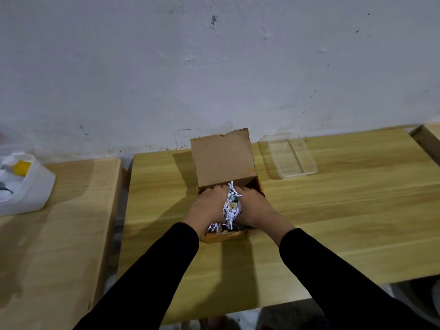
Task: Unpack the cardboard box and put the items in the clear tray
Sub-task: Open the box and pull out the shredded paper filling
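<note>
A brown cardboard box (223,160) stands open at the middle of the wooden table, its lid flap raised toward the wall. Both my hands are inside it. My left hand (208,206) and my right hand (253,206) press from either side on a wad of white shredded paper (230,206), with something small and green showing in it. More shreds and dark items lie at the box's near edge, mostly hidden. The clear tray (291,158) sits empty to the right of the box, near the wall.
The wooden table (333,210) continues to the right, where another brown box edge (428,139) shows. A second table (59,234) on the left, across a narrow gap, carries a white plastic jug (21,184) with a yellow cap.
</note>
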### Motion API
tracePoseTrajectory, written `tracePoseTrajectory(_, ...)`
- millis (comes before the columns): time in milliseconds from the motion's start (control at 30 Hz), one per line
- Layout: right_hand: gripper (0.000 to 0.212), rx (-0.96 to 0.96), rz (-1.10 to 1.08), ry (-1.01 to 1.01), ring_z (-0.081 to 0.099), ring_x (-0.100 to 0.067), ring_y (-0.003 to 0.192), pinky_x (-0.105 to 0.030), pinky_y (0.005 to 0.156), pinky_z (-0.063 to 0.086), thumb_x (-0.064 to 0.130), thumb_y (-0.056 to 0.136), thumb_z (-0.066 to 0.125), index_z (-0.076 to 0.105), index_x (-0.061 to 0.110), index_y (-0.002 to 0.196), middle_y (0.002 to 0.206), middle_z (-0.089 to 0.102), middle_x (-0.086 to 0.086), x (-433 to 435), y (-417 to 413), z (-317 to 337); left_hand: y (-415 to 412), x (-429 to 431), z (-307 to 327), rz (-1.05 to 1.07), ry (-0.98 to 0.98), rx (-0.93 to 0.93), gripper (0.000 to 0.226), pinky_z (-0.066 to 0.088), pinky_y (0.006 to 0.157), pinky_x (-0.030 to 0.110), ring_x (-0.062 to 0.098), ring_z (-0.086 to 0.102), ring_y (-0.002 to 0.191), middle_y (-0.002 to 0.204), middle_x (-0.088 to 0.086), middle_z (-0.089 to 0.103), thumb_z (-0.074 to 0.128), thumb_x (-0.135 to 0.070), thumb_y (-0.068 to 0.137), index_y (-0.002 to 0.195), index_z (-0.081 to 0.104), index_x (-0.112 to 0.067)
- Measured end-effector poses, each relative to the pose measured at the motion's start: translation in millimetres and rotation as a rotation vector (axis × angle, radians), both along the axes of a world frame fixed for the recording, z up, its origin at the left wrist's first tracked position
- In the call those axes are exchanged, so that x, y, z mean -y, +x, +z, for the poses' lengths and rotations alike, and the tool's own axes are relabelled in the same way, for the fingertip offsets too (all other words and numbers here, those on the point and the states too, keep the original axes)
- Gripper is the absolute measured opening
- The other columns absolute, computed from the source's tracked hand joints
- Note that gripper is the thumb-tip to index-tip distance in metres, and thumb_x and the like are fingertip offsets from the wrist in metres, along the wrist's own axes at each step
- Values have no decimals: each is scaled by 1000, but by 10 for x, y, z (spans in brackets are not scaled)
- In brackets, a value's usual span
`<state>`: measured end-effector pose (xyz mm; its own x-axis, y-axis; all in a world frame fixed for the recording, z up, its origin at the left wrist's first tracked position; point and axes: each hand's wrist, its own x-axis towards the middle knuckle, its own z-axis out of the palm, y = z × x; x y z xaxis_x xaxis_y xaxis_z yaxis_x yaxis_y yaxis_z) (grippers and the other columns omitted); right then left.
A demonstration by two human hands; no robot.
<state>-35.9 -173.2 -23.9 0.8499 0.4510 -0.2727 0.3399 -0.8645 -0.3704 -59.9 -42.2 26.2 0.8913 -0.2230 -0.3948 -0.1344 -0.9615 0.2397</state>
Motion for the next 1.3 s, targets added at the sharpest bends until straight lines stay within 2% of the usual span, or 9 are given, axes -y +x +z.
tracePoseTrajectory(200, 70, -53, -24, -38, 58, -36, 97, -48, 77, 54, 64, 51, 43, 38, 30, 113, 105, 59, -5, 63, -8, -32, 0, 49, 36, -40, 8, -48, 67, 46, 86, 36, 32, 53, 111, 123, 13, 51, 79, -13, 66, 122, 41, -9)
tracePoseTrajectory(467, 69, -37, -44, 15, 58, -32, 102, -44, 82, 53, 61, 57, 52, 41, 30, 117, 110, 61, -3, 182, -56, 69, 10, 115, 43, -51, -43, -29, 70, 47, 89, 37, 32, 52, 113, 125, 12, 51, 79, -17, 65, 124, 41, -11)
tracePoseTrajectory(800, 79, -94, -77, 27, 57, -29, 105, -47, 86, 52, 69, 49, 47, 40, 35, 119, 114, 60, -2, 217, -37, 140, 26, 166, 117, -33, -93, -11, 72, 47, 88, 36, 30, 53, 114, 129, 10, 51, 79, -15, 66, 128, 42, -13)
tracePoseTrajectory(900, 75, -102, -106, 70, 56, -29, 107, -49, 86, 51, 65, 51, 52, 40, 35, 119, 114, 60, -3, 228, -62, 213, 33, 165, 115, -21, -113, -5, 76, 48, 90, 36, 29, 53, 114, 128, 9, 51, 80, -16, 65, 130, 41, -14)
tracePoseTrajectory(1000, 68, -63, -136, 123, 56, -29, 108, -45, 86, 51, 53, 59, 63, 45, 29, 120, 115, 61, -6, 257, -95, 286, 35, 167, 116, -8, -132, 20, 76, 48, 92, 37, 30, 53, 113, 127, 10, 51, 79, -18, 66, 131, 40, -14)
tracePoseTrajectory(1100, 62, 11, -163, 139, 59, -34, 100, -43, 81, 52, 42, 62, 71, 49, 21, 116, 107, 62, -10, 293, -116, 320, 46, 175, 145, -6, -129, 44, 73, 45, 92, 37, 32, 52, 113, 127, 13, 50, 77, -20, 68, 129, 39, -9)
tracePoseTrajectory(1300, 61, 68, -151, 92, 60, -36, 100, -41, 78, 50, 42, 66, 71, 48, 20, 119, 108, 60, -9, 312, -133, 467, 63, 187, 154, -6, -155, 51, 79, 44, 96, 38, 32, 51, 116, 127, 12, 50, 81, -24, 63, 129, 41, -9)
